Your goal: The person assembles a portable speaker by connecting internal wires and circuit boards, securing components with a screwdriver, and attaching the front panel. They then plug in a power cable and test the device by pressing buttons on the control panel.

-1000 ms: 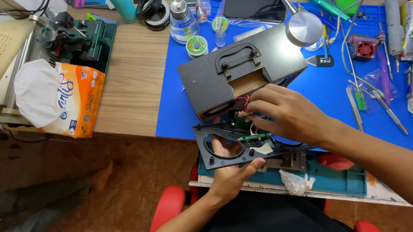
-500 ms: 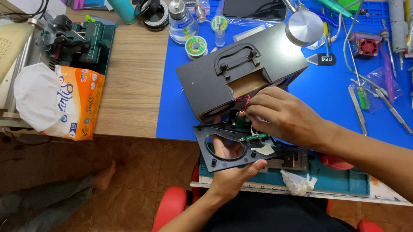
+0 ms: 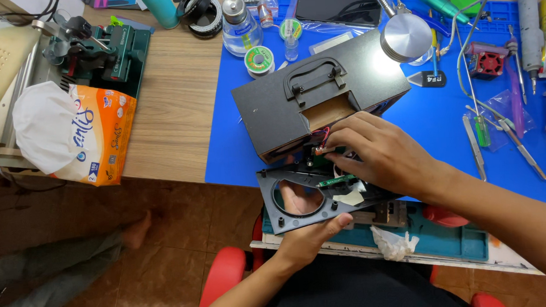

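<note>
While the black front panel point(image 3: 305, 198) has already come away from the dark grey box point(image 3: 310, 103), it hangs just off the near edge of the worktop point(image 3: 179, 114) and seems tied to the box by red wires point(image 3: 323, 138), so by my judgement the opening-up is done and the work on the wiring inside is not. The left hand point(image 3: 304, 232) holds the panel from below, thumb on its near edge and fingers closed under it, the palm showing through the round cutout. The right hand point(image 3: 380, 155) reaches over the panel, fingertips pinched together at a small connector by the box's open face; whether they grip it firmly I cannot tell. A small green circuit strip point(image 3: 335, 181) lies on the panel.

As for containers, the box stands on the blue mat point(image 3: 437, 115) with its handle up, and its inside is hidden. Far off stand a clear bottle point(image 3: 240, 26) and solder reel point(image 3: 258, 60); an orange tissue pack point(image 3: 76, 134) lies left.
</note>
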